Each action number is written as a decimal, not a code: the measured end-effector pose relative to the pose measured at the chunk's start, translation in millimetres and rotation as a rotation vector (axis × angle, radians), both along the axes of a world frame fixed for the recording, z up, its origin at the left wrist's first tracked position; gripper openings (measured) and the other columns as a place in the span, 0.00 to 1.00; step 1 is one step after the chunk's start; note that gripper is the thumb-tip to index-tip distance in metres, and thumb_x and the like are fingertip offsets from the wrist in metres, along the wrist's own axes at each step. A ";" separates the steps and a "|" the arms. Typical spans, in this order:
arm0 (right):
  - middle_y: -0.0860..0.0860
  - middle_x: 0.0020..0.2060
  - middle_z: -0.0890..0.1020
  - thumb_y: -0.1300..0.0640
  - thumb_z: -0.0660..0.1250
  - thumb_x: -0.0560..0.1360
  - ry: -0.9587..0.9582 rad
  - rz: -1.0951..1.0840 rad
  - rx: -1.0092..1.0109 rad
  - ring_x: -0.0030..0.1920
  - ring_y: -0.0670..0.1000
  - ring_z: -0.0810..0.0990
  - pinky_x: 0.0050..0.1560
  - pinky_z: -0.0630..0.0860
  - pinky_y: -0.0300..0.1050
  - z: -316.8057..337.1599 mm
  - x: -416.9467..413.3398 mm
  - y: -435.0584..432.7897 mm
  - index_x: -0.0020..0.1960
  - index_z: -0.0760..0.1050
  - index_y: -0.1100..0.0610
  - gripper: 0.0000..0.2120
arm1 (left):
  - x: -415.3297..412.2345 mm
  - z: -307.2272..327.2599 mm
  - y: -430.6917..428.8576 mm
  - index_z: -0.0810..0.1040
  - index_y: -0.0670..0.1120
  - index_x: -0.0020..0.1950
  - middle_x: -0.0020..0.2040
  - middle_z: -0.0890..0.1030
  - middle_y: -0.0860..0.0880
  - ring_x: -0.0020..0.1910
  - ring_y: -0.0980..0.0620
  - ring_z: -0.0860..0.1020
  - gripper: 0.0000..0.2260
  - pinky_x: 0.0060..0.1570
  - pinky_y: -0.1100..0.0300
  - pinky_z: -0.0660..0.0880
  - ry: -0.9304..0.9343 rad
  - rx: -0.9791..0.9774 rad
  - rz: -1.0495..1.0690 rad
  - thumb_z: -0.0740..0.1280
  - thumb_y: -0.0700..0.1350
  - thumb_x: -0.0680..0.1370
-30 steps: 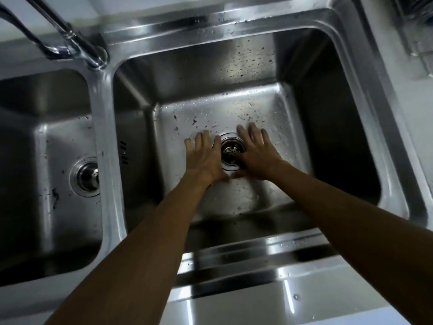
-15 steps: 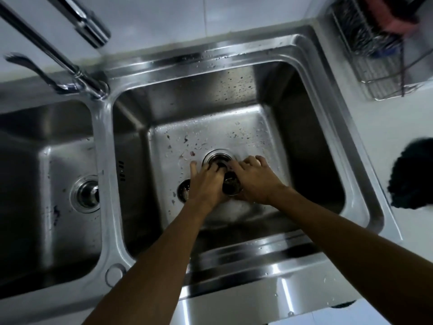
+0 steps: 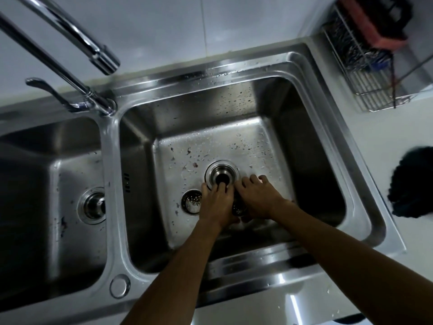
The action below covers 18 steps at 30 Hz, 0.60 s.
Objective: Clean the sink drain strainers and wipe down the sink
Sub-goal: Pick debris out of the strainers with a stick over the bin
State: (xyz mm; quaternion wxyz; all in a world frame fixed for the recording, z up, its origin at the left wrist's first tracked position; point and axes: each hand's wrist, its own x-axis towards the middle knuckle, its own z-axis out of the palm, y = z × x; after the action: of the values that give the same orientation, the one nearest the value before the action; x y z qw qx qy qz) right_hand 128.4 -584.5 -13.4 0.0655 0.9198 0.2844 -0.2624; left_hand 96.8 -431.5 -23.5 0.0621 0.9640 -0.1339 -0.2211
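The right basin of a steel double sink has an open drain hole. A round perforated strainer piece lies on the basin floor left of my hands. A dark strainer basket sits between my hands, mostly hidden. My right hand curls over it from the right. My left hand lies palm down, fingertips at the drain rim, thumb side against the basket; its grip is hidden. Food specks and droplets dot the basin floor. The left basin's strainer sits in its drain.
A chrome faucet spout with a lever handle rises from the divider at the back left. A wire rack holding a pink item stands on the counter at the back right. A dark cloth lies on the right counter.
Both hands went from lying flat beside the drain to lifting the strainer parts out. One perforated piece now lies to the left, and the drain hole is open. The view tilted up.
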 end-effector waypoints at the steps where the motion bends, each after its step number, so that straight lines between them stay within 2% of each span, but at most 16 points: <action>1: 0.58 0.67 0.73 0.36 0.76 0.64 -0.004 0.000 -0.002 0.65 0.61 0.72 0.65 0.67 0.59 -0.9 -0.7 -0.5 0.74 0.59 0.58 0.49 | -0.9 -0.6 0.7 0.65 0.46 0.76 0.68 0.74 0.43 0.66 0.42 0.73 0.43 0.72 0.40 0.57 -0.004 -0.003 0.001 0.76 0.64 0.68; 9: 0.57 0.67 0.72 0.37 0.74 0.68 -0.025 -0.043 0.005 0.65 0.60 0.72 0.66 0.67 0.59 2.8 -4.4 1.4 0.75 0.60 0.56 0.44 | -6.1 1.8 3.9 0.62 0.47 0.78 0.70 0.72 0.44 0.68 0.43 0.71 0.44 0.70 0.44 0.59 -0.003 -0.034 0.007 0.75 0.65 0.69; 18: 0.56 0.66 0.74 0.30 0.70 0.67 -0.119 -0.113 0.012 0.65 0.60 0.73 0.65 0.70 0.59 30.3 -20.4 5.9 0.76 0.61 0.54 0.47 | -15.5 22.2 18.0 0.64 0.49 0.76 0.70 0.72 0.44 0.68 0.43 0.71 0.41 0.67 0.46 0.65 -0.045 -0.120 0.040 0.75 0.64 0.70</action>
State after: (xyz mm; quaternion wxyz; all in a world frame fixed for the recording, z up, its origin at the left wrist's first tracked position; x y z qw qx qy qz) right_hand 108.0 -578.6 16.9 0.0616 0.9486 0.2294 -0.2090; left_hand 81.3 -413.5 -1.3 0.1215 0.9657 -0.1288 -0.1897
